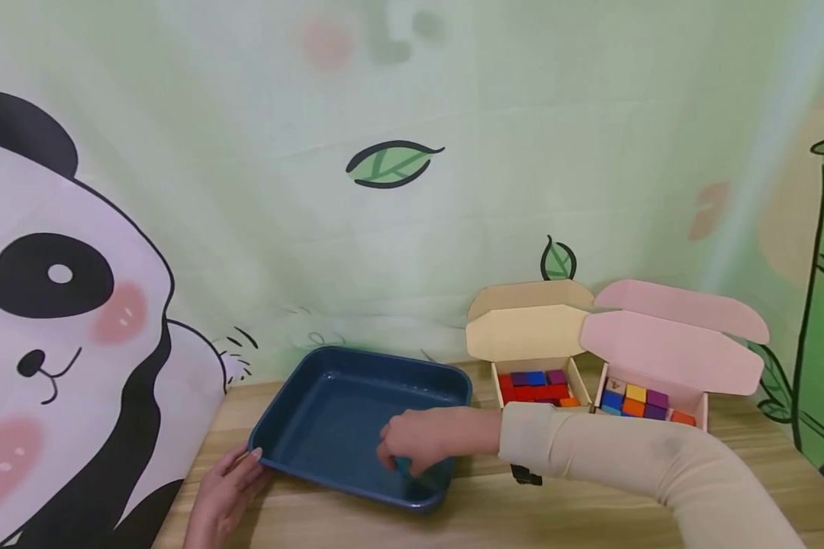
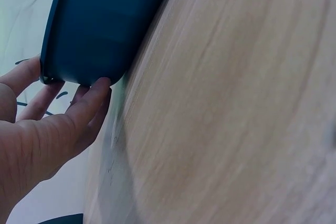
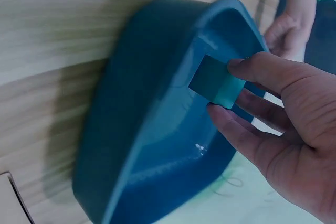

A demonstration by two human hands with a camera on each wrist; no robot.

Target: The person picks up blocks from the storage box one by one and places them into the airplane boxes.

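In the head view my right hand (image 1: 419,438) is over the right part of a dark blue tray (image 1: 336,419), pinching a small teal cube (image 1: 403,465). The right wrist view shows the cube (image 3: 210,77) between thumb and fingertips, with the tray's inside beyond it; whether it touches the tray floor I cannot tell. At the tray's near left corner is my left hand (image 1: 230,488). Its extended, spread fingers touch the outer wall and rim there, as the left wrist view of the tray (image 2: 105,24) shows.
Right of the tray stand two open-lidded boxes, one cream (image 1: 529,333) and one pink (image 1: 673,351), both holding several coloured blocks. My right forearm crosses in front of them. A wooden table (image 1: 494,518) lies below, and a panda-print cloth (image 1: 247,229) hangs behind.
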